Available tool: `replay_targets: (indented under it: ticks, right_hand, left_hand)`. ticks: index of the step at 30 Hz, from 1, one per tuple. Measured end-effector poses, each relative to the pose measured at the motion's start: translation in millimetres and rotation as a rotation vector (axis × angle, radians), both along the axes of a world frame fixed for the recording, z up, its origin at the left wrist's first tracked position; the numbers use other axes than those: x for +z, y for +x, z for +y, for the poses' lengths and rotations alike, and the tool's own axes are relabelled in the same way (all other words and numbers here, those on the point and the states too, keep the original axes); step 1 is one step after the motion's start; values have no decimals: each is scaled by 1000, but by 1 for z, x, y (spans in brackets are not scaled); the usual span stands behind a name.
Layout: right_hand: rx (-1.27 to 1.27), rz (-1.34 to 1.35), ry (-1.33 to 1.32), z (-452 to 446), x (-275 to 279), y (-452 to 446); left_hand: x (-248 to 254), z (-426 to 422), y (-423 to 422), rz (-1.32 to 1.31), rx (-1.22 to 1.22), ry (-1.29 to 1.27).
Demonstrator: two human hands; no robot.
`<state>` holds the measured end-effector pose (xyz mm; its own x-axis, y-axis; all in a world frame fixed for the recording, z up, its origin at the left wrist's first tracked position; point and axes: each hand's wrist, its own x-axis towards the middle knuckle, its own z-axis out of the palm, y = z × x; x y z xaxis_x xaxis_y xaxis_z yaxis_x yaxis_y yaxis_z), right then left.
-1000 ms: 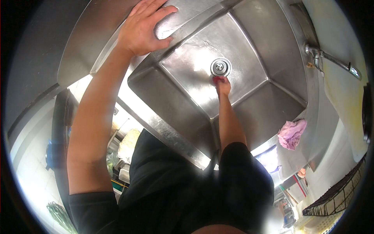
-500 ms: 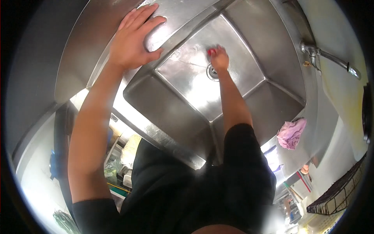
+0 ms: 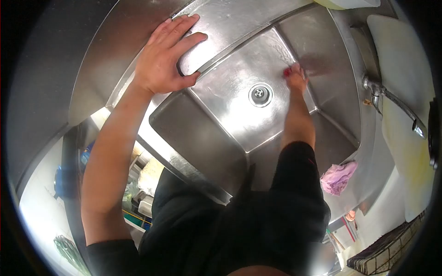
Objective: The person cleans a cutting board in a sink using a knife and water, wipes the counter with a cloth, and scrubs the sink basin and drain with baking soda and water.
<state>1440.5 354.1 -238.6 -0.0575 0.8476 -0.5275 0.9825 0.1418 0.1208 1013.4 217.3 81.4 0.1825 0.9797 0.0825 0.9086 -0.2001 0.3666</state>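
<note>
My left hand (image 3: 163, 60) rests spread on the steel rim (image 3: 209, 48) at the sink's left side, fingers apart and holding nothing. Down inside the stainless steel sink (image 3: 198, 133), my right hand (image 3: 297, 80) is closed around a small red thing (image 3: 287, 72), most of it hidden by the fingers; its kind is too small to make out. That hand is low in the basin, close to where the floor meets the right wall. The round drain (image 3: 260, 95) lies uncovered to the left of my right forearm.
A metal faucet (image 3: 391, 99) is mounted at the right, its spout turned away from the basin. On the right ledge lies a crumpled pink cloth (image 3: 338, 177). A pale board (image 3: 396, 46) stands behind the faucet, and a black wire basket (image 3: 386, 250) is at lower right.
My right hand has moved right across the sink floor with the red thing, away from the drain. My left hand stays on the rim. The camera view has shifted slightly.
</note>
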Motion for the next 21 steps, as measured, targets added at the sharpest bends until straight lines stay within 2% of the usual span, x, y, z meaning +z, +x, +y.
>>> replay_targets:
  ticks: [1,3,5,7,8,10,11,13,15,16,18,19,20,21]
  right_hand:
    - [36,-22,20,-10,-4,32]
    - [124,-240,0,-28,-11,82]
    - [-16,-396,-90,-56,-5,121]
    - [-256,-420,26,-90,-6,156]
    - [-258,-419,26,-91,2,152]
    - [50,-529,-260,-112,22,152]
    - [49,-536,-267,-123,17,149]
    - [-97,-343,-239,-142,-6,139]
    - [166,-311,-171,-184,-96,159]
    - [-81,-273,-60,-189,-89,126]
    - [-420,134,16,-189,-38,46]
    - [-509,502,-21,-186,-11,24]
    - [-510,501,-21,-187,-2,12]
    - [-481,638,129,-188,3,3]
  left_hand:
    - [0,1,0,-1,4,-3]
    - [-1,0,-1,14,-7,15]
    - [-1,1,0,14,-5,25]
    - [-1,1,0,15,-2,33]
    - [-1,2,-1,29,-2,42]
    - [-3,-1,4,23,-8,29]
    - [-2,1,5,48,-24,52]
    - [2,1,4,66,-43,67]
    - [7,-1,0,132,-4,-144]
    - [6,-2,0,158,-1,-132]
    - [4,-2,-1,161,-5,-119]
    - [4,-3,-1,164,-13,-104]
    - [2,-2,-2,164,-14,-103]
    - [1,-3,-2,148,-14,-88]
